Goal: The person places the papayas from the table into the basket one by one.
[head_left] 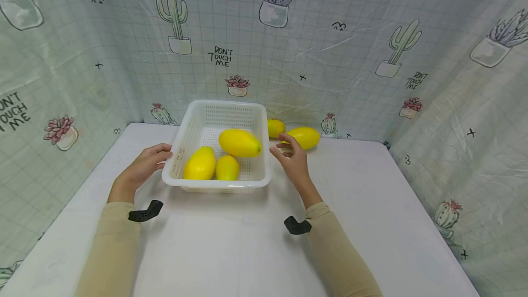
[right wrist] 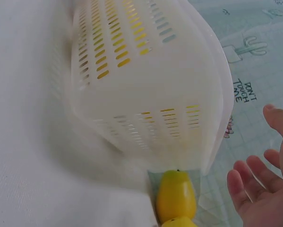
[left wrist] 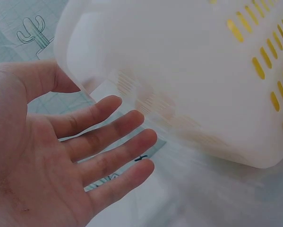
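A white plastic basket (head_left: 216, 183) with slotted walls holds three yellow fruits, mango-like in shape: a long one (head_left: 240, 143) at the right, a plump one (head_left: 200, 164) at front left and a small one (head_left: 227, 167) between. My left hand (head_left: 144, 166) is at the basket's left side, fingers extended by its rim; in the left wrist view, the left hand's thumb tip is hidden behind the basket edge. Just off the right wall is my right hand (head_left: 294, 162), loosely bent fingers holding nothing. Beyond it lie two more yellow fruits (head_left: 307, 137) (right wrist: 175, 196).
The basket stands on a white table (head_left: 222, 251). Behind and on both sides hangs a pale gridded curtain (head_left: 321, 58) printed with potted plants; it meets the table's back edge near the loose fruits. A black band piece (head_left: 145, 211) sits at each wrist.
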`<act>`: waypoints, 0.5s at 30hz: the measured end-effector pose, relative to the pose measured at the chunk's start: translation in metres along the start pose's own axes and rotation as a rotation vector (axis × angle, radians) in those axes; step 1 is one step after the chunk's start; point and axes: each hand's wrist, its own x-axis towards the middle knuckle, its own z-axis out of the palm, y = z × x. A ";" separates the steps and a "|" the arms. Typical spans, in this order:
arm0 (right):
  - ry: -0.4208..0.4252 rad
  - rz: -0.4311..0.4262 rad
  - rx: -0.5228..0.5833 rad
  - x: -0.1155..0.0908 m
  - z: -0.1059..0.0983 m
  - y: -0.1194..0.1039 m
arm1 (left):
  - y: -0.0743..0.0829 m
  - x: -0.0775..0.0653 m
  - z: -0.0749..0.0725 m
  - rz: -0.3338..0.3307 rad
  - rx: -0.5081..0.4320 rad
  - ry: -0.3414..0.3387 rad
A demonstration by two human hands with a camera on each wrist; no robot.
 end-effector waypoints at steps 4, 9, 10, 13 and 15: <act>0.016 0.004 -0.031 -0.001 0.000 0.002 | 0.000 0.000 0.001 0.008 0.003 0.003; 0.040 -0.005 -0.068 -0.002 0.000 0.005 | 0.000 0.000 0.001 0.014 -0.003 0.000; 0.043 -0.007 -0.071 -0.003 0.000 0.006 | -0.001 0.000 0.001 0.015 -0.007 -0.001; 0.048 0.000 -0.089 -0.003 -0.001 0.009 | -0.002 0.001 0.000 0.015 -0.012 -0.004; 0.047 0.005 -0.094 -0.003 -0.002 0.011 | -0.003 0.001 0.000 0.013 -0.015 -0.004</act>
